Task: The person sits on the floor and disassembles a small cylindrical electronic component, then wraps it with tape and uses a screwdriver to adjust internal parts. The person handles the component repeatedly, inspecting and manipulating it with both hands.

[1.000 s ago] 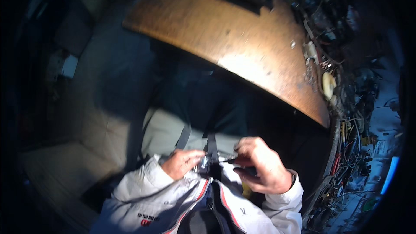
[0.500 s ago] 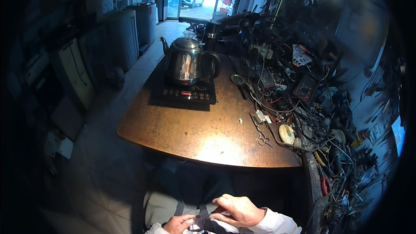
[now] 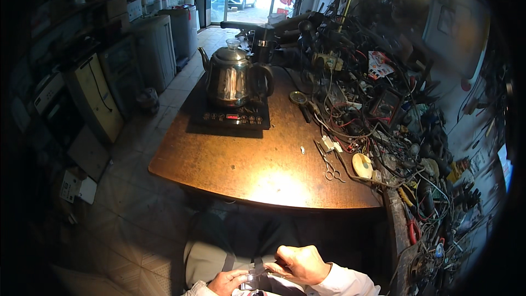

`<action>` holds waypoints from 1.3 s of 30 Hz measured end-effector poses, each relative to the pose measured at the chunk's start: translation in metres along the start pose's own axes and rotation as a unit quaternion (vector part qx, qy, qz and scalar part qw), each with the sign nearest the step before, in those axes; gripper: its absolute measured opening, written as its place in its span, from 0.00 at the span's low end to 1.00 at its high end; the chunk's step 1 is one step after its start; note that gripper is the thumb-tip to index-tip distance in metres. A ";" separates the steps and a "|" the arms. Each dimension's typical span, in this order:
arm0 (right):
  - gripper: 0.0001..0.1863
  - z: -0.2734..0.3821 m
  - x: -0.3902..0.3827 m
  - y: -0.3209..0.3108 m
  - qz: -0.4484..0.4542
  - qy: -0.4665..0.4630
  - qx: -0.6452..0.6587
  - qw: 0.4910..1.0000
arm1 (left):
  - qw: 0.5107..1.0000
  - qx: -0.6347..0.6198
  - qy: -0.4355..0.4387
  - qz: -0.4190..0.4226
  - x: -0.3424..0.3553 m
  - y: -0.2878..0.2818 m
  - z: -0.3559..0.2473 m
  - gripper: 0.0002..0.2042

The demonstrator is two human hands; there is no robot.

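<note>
Low in the view, over my lap, my left hand (image 3: 227, 283) pinches a small, shiny, see-through piece (image 3: 250, 282) between thumb and fingers. Its exact kind is too small to make out. My right hand (image 3: 304, 266) is closed just right of it, with thumb and index finger bent together at the piece's edge. Whatever that pinch holds is hidden. Both hands are below the front edge of the wooden table (image 3: 219, 156). Scissors (image 3: 331, 169) and a small white piece (image 3: 302, 150) lie on the tabletop, apart from both hands.
A steel kettle (image 3: 230, 79) stands on a black electric hob (image 3: 211, 124) with a lit display. At right are a pale tape roll (image 3: 362, 165), a white connector (image 3: 329, 143), a magnifying glass (image 3: 298, 97) and a heap of cables (image 3: 356, 126). Red-handled pliers (image 3: 412, 231) lie beside the table.
My right hand has shifted slightly, its fingers more curled against the small piece. My left hand keeps its grip. The view has tilted a little and the room looks brighter.
</note>
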State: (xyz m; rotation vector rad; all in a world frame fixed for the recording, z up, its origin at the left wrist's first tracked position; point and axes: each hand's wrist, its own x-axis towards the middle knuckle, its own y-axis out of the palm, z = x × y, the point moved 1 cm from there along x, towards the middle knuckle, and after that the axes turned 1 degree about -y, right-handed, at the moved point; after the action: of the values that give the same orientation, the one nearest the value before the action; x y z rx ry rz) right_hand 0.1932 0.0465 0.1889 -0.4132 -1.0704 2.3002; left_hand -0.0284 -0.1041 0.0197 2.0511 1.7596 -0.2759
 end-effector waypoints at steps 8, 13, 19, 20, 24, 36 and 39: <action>0.18 -0.011 0.006 -0.010 0.021 -0.069 0.033 0.997 | 1.000 0.002 -0.002 0.010 0.001 -0.001 0.002 0.20; 0.16 -0.010 0.007 0.004 -0.076 -0.099 0.174 0.977 | 1.000 0.001 -0.002 0.013 0.003 0.000 0.002 0.20; 0.14 0.008 0.005 -0.004 -0.036 -0.011 -0.035 0.999 | 1.000 -0.004 -0.008 0.012 0.001 0.001 0.004 0.20; 0.15 0.007 0.006 -0.002 -0.070 -0.038 0.054 0.995 | 1.000 -0.004 -0.007 0.015 0.001 0.001 0.003 0.21; 0.17 -0.003 0.008 0.005 -0.105 -0.094 0.148 0.979 | 1.000 -0.006 -0.008 0.018 0.002 0.001 0.003 0.21; 0.16 0.001 0.006 -0.005 -0.059 -0.081 0.079 0.992 | 1.000 -0.010 -0.013 0.021 0.001 0.001 0.005 0.22; 0.17 0.002 0.006 -0.002 -0.093 -0.078 0.081 0.989 | 1.000 -0.011 -0.014 0.024 0.000 0.001 0.004 0.22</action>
State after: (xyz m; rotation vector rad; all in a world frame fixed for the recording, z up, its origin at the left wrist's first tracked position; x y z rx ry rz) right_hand 0.1876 0.0499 0.1914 -0.0675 -0.9410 2.2595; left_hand -0.0271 -0.1056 0.0159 2.0622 1.6865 -0.2681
